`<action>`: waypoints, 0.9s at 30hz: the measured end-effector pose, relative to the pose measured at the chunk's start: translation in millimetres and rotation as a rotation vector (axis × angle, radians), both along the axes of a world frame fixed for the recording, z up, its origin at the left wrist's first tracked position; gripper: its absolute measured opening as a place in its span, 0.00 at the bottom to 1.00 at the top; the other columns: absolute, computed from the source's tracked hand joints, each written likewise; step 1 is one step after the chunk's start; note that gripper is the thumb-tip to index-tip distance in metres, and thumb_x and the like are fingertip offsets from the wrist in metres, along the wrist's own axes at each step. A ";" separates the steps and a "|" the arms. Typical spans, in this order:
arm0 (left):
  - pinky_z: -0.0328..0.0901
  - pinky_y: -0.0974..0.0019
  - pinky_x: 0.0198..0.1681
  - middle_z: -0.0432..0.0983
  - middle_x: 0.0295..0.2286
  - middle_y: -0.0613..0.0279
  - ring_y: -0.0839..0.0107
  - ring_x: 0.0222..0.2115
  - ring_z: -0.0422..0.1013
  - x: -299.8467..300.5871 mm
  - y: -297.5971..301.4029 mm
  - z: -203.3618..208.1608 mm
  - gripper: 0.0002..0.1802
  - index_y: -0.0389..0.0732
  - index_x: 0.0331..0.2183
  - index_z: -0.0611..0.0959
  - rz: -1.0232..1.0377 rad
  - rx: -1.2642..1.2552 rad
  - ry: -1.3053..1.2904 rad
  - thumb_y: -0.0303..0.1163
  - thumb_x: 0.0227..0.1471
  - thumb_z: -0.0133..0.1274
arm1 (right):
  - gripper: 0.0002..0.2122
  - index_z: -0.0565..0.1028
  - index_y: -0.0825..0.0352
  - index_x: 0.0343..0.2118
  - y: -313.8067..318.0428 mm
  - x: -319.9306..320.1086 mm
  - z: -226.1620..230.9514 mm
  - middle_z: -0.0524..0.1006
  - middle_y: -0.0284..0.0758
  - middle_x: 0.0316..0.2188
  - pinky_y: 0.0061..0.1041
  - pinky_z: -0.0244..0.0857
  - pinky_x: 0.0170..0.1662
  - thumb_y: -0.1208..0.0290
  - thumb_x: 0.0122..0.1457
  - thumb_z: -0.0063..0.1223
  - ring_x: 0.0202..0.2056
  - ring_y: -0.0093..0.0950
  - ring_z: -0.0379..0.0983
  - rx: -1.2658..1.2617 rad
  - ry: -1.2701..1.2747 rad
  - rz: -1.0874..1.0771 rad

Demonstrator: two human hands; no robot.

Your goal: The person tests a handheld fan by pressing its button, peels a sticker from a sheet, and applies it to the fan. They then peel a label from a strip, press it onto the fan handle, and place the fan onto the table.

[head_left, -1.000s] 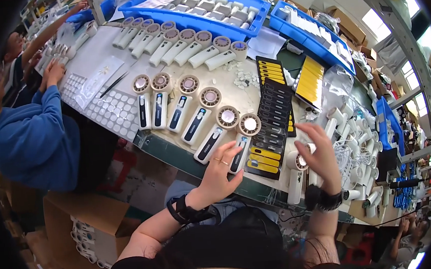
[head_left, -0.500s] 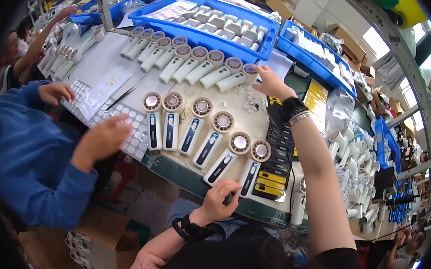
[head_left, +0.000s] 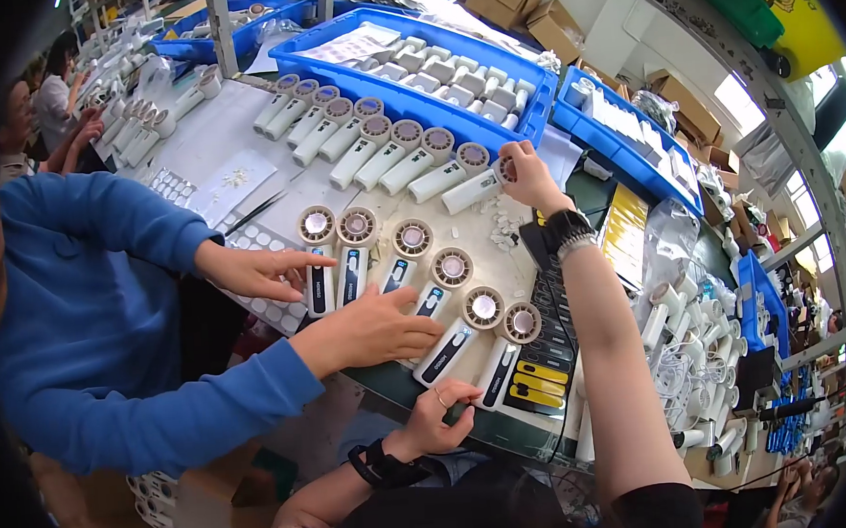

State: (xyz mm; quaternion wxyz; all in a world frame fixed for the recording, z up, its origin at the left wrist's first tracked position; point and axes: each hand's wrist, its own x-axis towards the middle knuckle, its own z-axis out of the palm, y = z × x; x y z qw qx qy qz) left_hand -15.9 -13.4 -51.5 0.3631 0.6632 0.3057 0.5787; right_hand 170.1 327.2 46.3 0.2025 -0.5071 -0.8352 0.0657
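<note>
My right hand (head_left: 533, 178) is closed round the round head of a white handheld fan (head_left: 472, 192), the rightmost in a back row of several fans lying flat. Near the table's front edge my left hand (head_left: 438, 418) is curled, fingertips together beside the lower end of a white fan (head_left: 498, 372) with a dark handle panel; what it holds, if anything, is hidden. That fan ends a front row of several, some with small lit displays. A co-worker's two hands (head_left: 374, 328) in blue sleeves reach over the left fans of this row.
Black and yellow strips (head_left: 539, 383) lie right of the front row. A blue tray (head_left: 540, 109) of white parts stands behind the back row. Many white fans (head_left: 699, 353) are heaped at right. White round stickers (head_left: 254, 238) and tweezers (head_left: 260, 211) lie at left.
The co-worker's hands have moved right, over the front row of fans. My right hand has closed round the end fan's head. My left hand stays by the nearest fan.
</note>
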 end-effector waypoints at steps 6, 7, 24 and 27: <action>0.67 0.67 0.33 0.74 0.28 0.55 0.64 0.27 0.72 -9.8 -6.2 19.6 0.16 0.35 0.35 0.75 -0.047 0.055 -0.008 0.17 0.37 0.52 | 0.24 0.68 0.64 0.41 -88.5 3.6 81.1 0.67 0.38 0.40 0.24 0.69 0.38 0.81 0.37 0.61 0.35 0.32 0.72 0.233 0.147 0.142; 0.67 0.65 0.35 0.73 0.30 0.53 0.62 0.29 0.71 -13.2 -3.9 32.5 0.17 0.34 0.36 0.74 0.038 0.159 0.010 0.18 0.37 0.51 | 0.23 0.68 0.63 0.41 -111.1 4.2 101.0 0.66 0.37 0.40 0.23 0.69 0.36 0.82 0.38 0.61 0.33 0.29 0.73 0.195 0.133 0.195; 0.66 0.72 0.24 0.71 0.28 0.58 0.71 0.21 0.69 -16.9 3.3 54.3 0.25 0.35 0.50 0.65 -0.580 -0.993 -0.517 0.45 0.59 0.37 | 0.20 0.71 0.63 0.45 -224.8 21.2 65.9 0.71 0.37 0.43 0.24 0.69 0.40 0.75 0.47 0.58 0.35 0.31 0.74 -0.202 0.140 0.509; 0.66 0.72 0.24 0.71 0.27 0.60 0.73 0.21 0.69 -20.9 -1.5 65.3 0.21 0.37 0.47 0.66 -0.564 -1.010 -0.577 0.43 0.60 0.37 | 0.13 0.76 0.66 0.39 -157.4 48.1 27.6 0.76 0.39 0.33 0.28 0.69 0.39 0.74 0.48 0.55 0.34 0.35 0.74 -0.266 0.092 0.234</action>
